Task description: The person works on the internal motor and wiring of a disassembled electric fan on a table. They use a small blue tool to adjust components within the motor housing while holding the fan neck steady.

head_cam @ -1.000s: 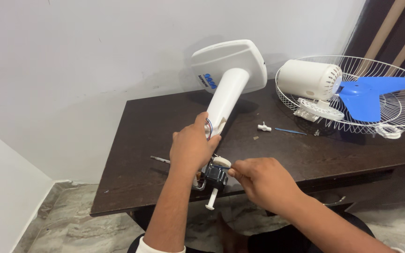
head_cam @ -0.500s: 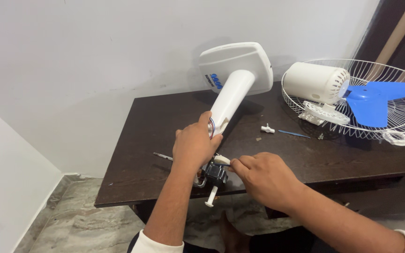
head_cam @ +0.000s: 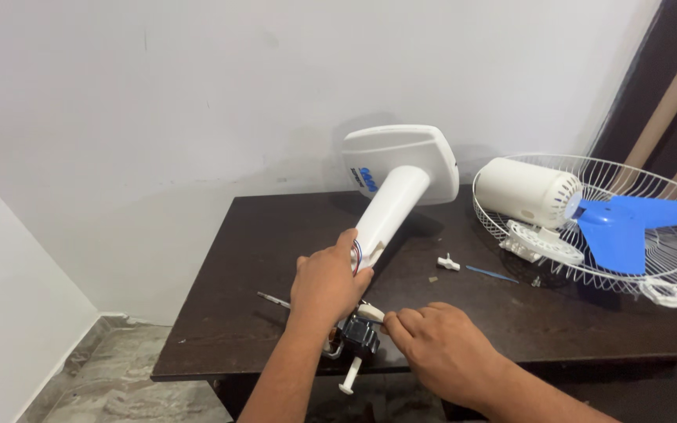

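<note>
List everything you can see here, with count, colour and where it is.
fan stand: 1, white, tilted over the table, base by the wall
black mechanism: 1, at the stand's lower end
white peg: 1, below the mechanism
fan motor: 1, white, in the grille
fan grille: 1, white wire, table right
fan blade: 1, blue, in the grille
small plastic part: 1, white, mid-table
table: 1, dark brown
left hand: grips the stand
right hand: fingertips at the mechanism
</note>
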